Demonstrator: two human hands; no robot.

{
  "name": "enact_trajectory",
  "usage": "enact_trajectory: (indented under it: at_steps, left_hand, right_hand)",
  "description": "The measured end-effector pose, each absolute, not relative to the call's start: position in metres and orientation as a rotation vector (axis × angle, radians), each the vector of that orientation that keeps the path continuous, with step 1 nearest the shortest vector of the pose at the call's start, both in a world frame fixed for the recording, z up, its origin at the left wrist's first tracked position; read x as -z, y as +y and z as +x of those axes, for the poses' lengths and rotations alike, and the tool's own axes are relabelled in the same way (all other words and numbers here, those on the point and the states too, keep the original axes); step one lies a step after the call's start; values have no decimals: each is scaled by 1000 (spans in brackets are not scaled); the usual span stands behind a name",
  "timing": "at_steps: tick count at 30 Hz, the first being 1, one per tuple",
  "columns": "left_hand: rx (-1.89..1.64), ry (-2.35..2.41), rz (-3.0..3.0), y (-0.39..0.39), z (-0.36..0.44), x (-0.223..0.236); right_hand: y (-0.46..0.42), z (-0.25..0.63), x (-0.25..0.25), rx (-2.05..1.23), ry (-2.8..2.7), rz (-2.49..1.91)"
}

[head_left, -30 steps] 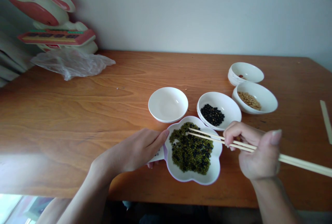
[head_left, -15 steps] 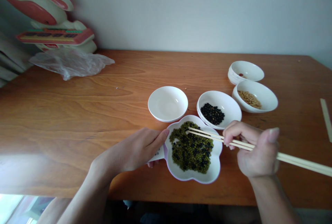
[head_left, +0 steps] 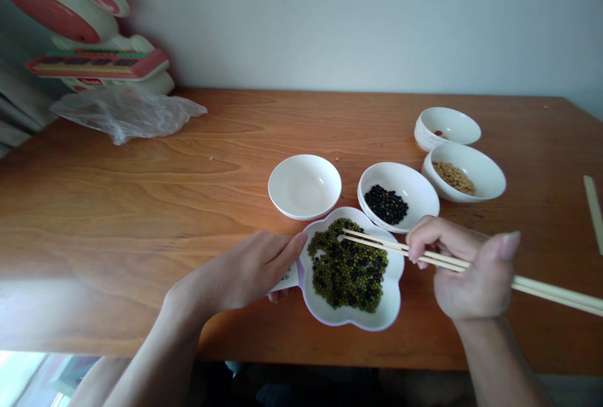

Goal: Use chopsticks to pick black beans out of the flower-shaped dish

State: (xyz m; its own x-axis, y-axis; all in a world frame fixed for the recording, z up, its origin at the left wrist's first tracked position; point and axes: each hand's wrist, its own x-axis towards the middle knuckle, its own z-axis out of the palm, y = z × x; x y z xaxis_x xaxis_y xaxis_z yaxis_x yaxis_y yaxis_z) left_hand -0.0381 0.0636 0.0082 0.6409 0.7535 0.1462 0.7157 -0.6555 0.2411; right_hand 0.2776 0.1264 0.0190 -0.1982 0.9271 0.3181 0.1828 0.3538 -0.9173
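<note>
Overall, the wooden tabletop point(head_left: 226, 143) carries everything noted. Scalloped dish point(head_left: 390, 287) is just in from the near edge, about midway between the side edges; whether its base rests or is held slightly up, cannot tell. Judgement: light, stiff, smooth plastic; best taken by the handle point(head_left: 289, 278) and kept level, as loose contents would roll.

Left hand point(head_left: 257, 265) is closed round that handle, thumb at the rim, fingertips showing underneath. Right hand point(head_left: 471, 275) has 2 chopsticks point(head_left: 438, 261) in a closed hold, thumb raised, only a narrow gap between them. Chopsticks look light and stiff; hold well back from the tips.

Green and black beans point(head_left: 348, 275) cover much of the dish floor. Judgement: hard, slick, liable to skid; pinch 1 across its middle.

Hidden: most of the handle; a stretch of the chopsticks, behind the right hand. Cut off: their rear ends. Unreadable: handle label. Whether the tips grip a bean: too small to tell; pale spot beside them unidentified.
</note>
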Motion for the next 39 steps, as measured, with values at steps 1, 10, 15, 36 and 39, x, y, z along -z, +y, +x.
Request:
enact_trajectory:
  at_steps: [1,10,15,36,39]
  left_hand:
    - [-326,1212,2703,63,-39,-7]
    - [-256,1256,2660,64,-37,-9]
    - [-259,1269,2625,63,-36,-10]
    - [-341,1228,2583,64,-37,-10]
    - [-351,1193,2675,63,-42,-3]
  right_hand:
    - [126,277,-20,-954,-1634,-1015]
    - [125,276,-19,-995,-1651,-986]
    - [125,280,-12,-1022,-1660,-1008]
    - [124,280,-18,-971,-1675,-1003]
    - [123,280,-15,-998,-1674,-1006]
